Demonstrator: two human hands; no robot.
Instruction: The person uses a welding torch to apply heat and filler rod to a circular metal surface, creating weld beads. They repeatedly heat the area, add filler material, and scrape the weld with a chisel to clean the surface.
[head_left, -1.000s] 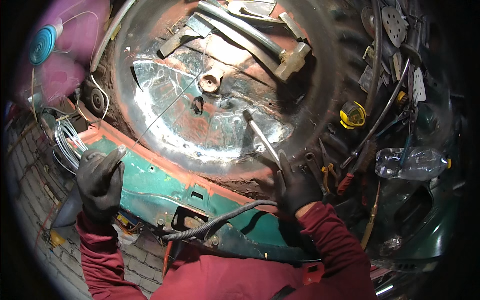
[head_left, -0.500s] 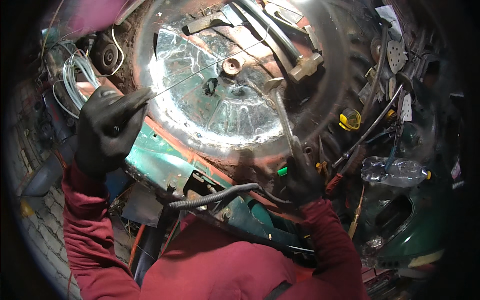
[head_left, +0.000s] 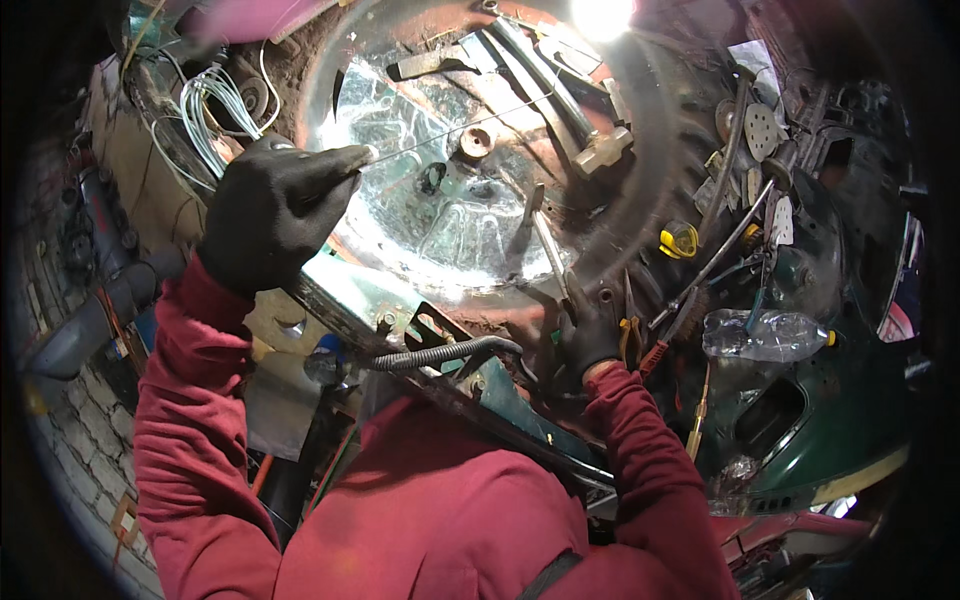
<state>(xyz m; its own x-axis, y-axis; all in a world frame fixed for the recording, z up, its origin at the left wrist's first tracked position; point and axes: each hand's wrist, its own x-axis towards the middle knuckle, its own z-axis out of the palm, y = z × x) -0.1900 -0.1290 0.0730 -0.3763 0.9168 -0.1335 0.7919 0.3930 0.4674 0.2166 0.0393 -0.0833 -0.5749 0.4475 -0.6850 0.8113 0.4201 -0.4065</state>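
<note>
My left hand (head_left: 275,210), in a black glove, is closed at the near-left rim of a round metal well (head_left: 650,175), pinching a thin rod (head_left: 440,135) that slants up past the central hub (head_left: 475,142). My right hand (head_left: 590,330), also gloved, grips a metal-shafted tool (head_left: 548,240) at the well's lower right; the tool's short crosswise head lies over the shiny sheet-metal patch (head_left: 455,235) in the well's floor. A hammer (head_left: 600,148) and flat metal pieces (head_left: 420,65) rest in the upper part of the well.
Coiled pale wire (head_left: 205,115) is at upper left. A corrugated hose (head_left: 430,355) crosses the near edge. On the right lie pliers (head_left: 630,335), a red-handled wire brush (head_left: 670,340), a yellow tape measure (head_left: 678,238), a plastic bottle (head_left: 760,335) and several metal scraps. A bright lamp (head_left: 602,12) shines at top.
My left hand has moved up and to the right with the thin rod, whose far end sits further right. The right hand's tool stands more upright. The view has shifted, showing more near-side clutter.
</note>
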